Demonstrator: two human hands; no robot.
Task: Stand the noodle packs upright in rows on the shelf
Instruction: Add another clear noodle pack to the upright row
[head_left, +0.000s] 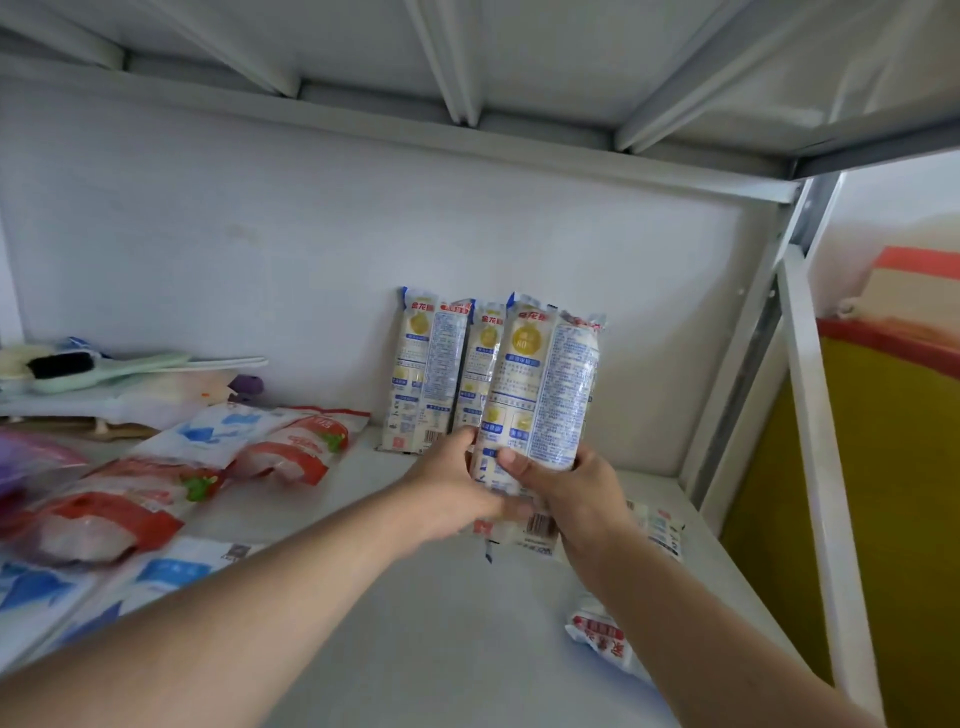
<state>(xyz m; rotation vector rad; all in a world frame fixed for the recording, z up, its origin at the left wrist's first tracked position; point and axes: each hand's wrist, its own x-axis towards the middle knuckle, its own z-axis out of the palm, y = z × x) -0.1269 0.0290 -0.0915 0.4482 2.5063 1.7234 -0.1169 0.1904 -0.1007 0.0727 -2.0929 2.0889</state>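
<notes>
Both hands, left (451, 488) and right (566, 491), grip one noodle pack (540, 384) upright just in front of two standing packs (431, 374) against the shelf (447, 623) back wall. Its label shows "80"; other writing unreadable.

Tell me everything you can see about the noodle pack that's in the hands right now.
The held noodle pack is a long, clear crinkly plastic sleeve of pale noodles, printed in blue and yellow with a gold round badge near the top. It is upright, leaning slightly, gripped at its lower end by the left hand and right hand, in front of two standing packs at the back wall.
</notes>
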